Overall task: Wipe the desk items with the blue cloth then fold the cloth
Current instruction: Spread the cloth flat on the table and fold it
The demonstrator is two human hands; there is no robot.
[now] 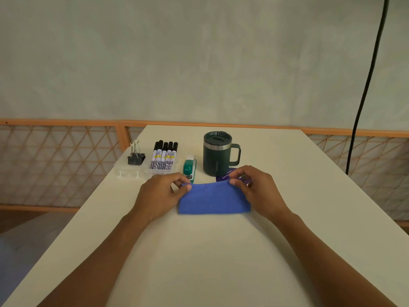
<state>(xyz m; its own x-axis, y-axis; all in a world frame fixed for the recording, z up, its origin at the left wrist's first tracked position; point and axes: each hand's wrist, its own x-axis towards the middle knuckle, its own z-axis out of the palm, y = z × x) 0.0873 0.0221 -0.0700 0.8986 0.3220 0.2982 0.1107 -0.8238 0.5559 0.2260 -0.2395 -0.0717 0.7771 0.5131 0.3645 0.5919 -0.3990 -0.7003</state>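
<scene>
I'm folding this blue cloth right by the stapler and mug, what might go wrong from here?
The left hand pinches a corner of the blue cloth right beside the green stapler; a forward push could knock it. The right hand works over the purple disc by the mug, so the cloth might drag it. The corners may land uneven.

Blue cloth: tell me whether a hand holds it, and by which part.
The left hand pinches the blue cloth at its far left corner, the right hand at its far right corner; its near edge lies on the desk.
</scene>
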